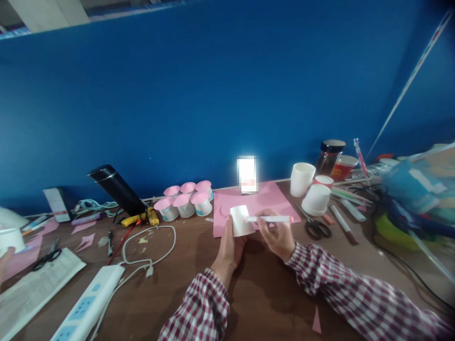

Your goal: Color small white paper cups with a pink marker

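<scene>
My left hand [229,251] holds a white paper cup [241,220] upside down above the brown desk [259,289]. My right hand [279,237] grips a white marker pen [272,219] with a pink end, lying sideways with its tip against the cup's side. Both arms wear red and white checked sleeves. Just behind the cup lies a pink sheet of paper [265,199] with a curved cut-out on its left part.
Several pink-topped small cups [186,199] stand left of the sheet, beside a yellow glue gun [140,219] and black flask [117,189]. Scissors [316,227], white cups [307,187] and pens lie right. A power strip [88,305] and cable sit front left. Another person's hand [5,265] shows at far left.
</scene>
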Demonstrator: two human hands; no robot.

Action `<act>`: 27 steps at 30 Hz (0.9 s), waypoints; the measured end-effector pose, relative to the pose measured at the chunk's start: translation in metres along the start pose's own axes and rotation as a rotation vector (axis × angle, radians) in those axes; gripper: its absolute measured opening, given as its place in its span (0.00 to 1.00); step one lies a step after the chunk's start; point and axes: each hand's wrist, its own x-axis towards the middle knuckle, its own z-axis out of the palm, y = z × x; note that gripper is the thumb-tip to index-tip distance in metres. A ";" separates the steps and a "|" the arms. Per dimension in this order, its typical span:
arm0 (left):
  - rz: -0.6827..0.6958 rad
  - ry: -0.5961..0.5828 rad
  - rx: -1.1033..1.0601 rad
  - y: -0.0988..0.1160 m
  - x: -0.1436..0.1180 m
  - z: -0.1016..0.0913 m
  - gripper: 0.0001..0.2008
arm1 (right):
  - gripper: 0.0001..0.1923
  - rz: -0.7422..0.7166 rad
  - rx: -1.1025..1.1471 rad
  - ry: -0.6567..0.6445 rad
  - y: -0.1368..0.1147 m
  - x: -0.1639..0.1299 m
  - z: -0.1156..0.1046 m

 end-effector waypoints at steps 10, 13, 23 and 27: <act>-0.007 0.022 0.016 0.000 0.000 -0.001 0.22 | 0.09 -0.003 -0.025 -0.022 0.002 -0.001 0.000; -0.010 0.012 0.011 0.000 0.000 -0.001 0.22 | 0.09 -0.015 -0.027 -0.023 0.001 0.000 0.000; 0.003 0.018 0.027 -0.001 0.000 -0.002 0.22 | 0.09 -0.028 -0.017 -0.016 -0.001 0.001 -0.001; 0.003 0.023 0.035 -0.001 0.000 -0.001 0.22 | 0.09 -0.028 -0.022 -0.026 0.000 0.000 0.000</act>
